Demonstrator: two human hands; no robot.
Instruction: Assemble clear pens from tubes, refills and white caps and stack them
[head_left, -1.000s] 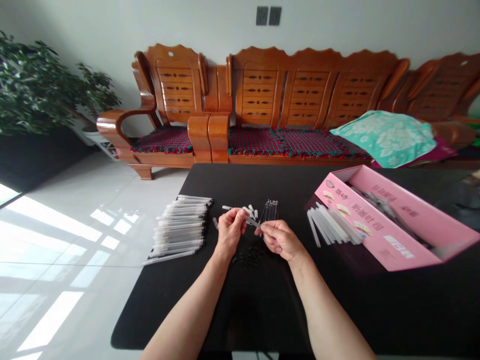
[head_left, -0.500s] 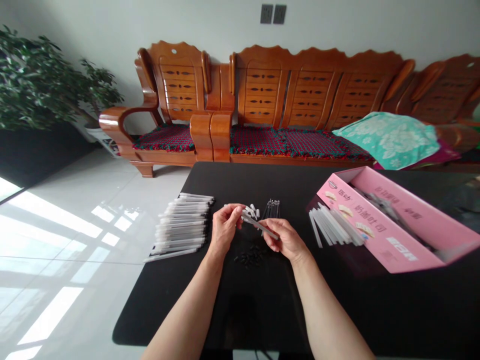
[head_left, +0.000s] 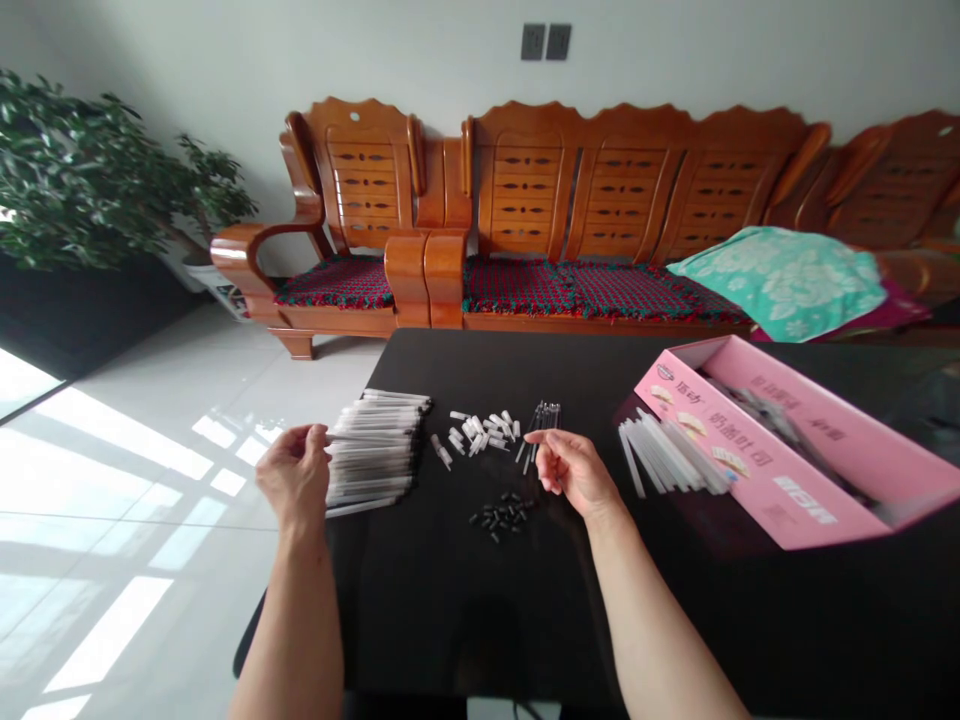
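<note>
My left hand (head_left: 294,473) is at the left edge of the black table (head_left: 450,600), its fingers pinched on the end of a pen that lies on the stack of finished white pens (head_left: 373,450). My right hand (head_left: 571,468) hovers with curled fingers just below a small bundle of thin refills (head_left: 541,418); I cannot make out anything in it. Between the hands lie several white caps (head_left: 480,430) and a scatter of small black end plugs (head_left: 504,514). A fan of clear pen barrels (head_left: 667,455) rests to the right.
An open pink box (head_left: 795,450) with more parts sits on the table's right side. Behind the table stand a wooden armchair (head_left: 337,230) and a wooden bench (head_left: 615,230) with a green cloth (head_left: 780,275). A leafy plant (head_left: 90,180) stands at the left over a glossy tile floor.
Both hands were together over the table's middle working on one pen. My left hand has carried that pen left to the stack; my right hand stayed near the refills.
</note>
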